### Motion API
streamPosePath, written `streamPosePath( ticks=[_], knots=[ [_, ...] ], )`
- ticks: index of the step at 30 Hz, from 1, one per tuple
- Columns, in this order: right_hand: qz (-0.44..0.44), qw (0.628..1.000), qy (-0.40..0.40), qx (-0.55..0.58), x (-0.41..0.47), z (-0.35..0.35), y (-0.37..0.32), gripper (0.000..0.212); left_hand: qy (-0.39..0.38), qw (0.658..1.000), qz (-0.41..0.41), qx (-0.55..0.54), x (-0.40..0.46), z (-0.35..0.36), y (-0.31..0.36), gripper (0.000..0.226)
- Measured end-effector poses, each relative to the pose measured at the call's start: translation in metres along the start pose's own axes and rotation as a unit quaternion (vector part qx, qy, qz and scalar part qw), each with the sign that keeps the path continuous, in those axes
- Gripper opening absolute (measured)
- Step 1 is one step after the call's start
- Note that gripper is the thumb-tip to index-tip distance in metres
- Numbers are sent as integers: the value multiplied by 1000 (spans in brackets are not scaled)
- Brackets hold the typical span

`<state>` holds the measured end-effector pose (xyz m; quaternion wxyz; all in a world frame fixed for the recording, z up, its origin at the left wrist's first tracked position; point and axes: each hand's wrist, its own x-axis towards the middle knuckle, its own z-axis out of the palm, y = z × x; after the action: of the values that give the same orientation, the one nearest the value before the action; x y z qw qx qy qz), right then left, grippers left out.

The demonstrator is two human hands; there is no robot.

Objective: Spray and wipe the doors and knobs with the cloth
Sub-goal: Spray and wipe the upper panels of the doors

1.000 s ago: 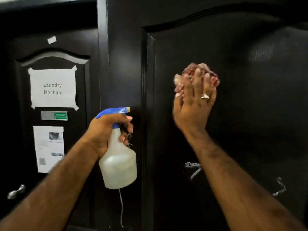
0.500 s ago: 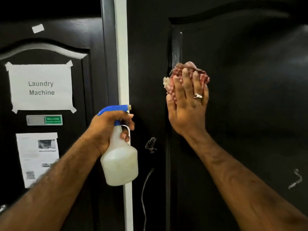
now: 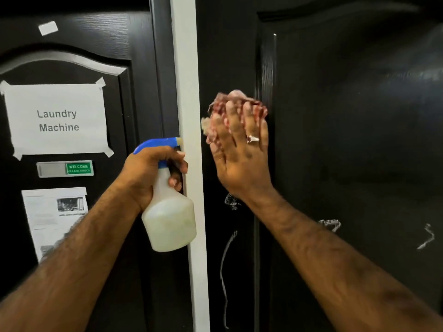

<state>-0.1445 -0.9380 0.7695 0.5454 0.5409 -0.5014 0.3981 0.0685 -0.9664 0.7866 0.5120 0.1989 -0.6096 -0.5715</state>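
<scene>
Flat right hand (image 3: 242, 159) presses a crumpled red-and-white cloth (image 3: 236, 104) against the black panelled door (image 3: 359, 140); left hand (image 3: 148, 173) grips a translucent blue-topped spray bottle (image 3: 169, 216) (drips, knobs remain, I judge).

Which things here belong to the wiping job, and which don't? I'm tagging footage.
Job: red-and-white crumpled cloth, translucent plastic spray bottle with blue trigger, black panelled door.
Not: white paper "Laundry Machine" sign, green welcome plate, printed notice.

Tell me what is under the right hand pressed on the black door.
A crumpled red-and-white cloth shows past the right hand, against the black door. The door surface beneath is covered.
</scene>
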Motion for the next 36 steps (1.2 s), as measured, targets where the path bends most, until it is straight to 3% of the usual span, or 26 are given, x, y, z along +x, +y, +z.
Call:
streamPosePath(
  ticks=[4, 6, 10, 12, 16, 18, 21, 23, 25, 27, 31, 33, 36],
  knots=[
    [-188, 980, -60, -5, -47, -21, 47, 58, -4, 1000, -12, -5, -9, -8, 2, 5],
    [-211, 976, -50, -21, -35, -25, 70, 60, -13, 1000, -3, 4, -15, -14, 3, 5],
    [14, 999, 38, -15, 13, -8, 24, 59, -7, 1000, 6, -2, -15, -18, 4, 3],
    [44, 998, 47, 4, 16, 2, -11, 58, -1, 1000, 1, -11, -13, -17, 2, 2],
    [-173, 983, -58, 9, -41, -5, 5, 56, -8, 1000, -9, -9, -11, -14, -6, 4],
    [-220, 974, -53, 11, -57, -15, 36, 54, -16, 1000, -11, -12, -13, -21, -7, 3],
    [-109, 994, -5, -8, -30, -18, 53, 58, -17, 1000, -16, -13, -18, -35, -8, 7],
    [26, 999, 36, -17, 3, -9, 26, 61, -11, 1000, -21, -6, -18, -38, -9, 12],
    [89, 994, 57, -11, 22, 3, -8, 60, -5, 1000, -24, 0, -17, -35, -10, 11],
    [35, 999, 27, 7, 10, 6, -19, 58, -6, 1000, -26, -1, -17, -29, -12, 8],
    [-176, 983, -45, 6, -50, -15, 26, 55, -21, 999, -28, 1, -20, -21, -15, 3],
    [-152, 988, -28, -3, -49, -20, 50, 54, -33, 999, -27, -4, -22, -18, -15, 2],
    [28, 999, 22, 14, -20, -13, 27, 60, -40, 999, -17, -9, -19, -7, -17, 8]
  ],
)
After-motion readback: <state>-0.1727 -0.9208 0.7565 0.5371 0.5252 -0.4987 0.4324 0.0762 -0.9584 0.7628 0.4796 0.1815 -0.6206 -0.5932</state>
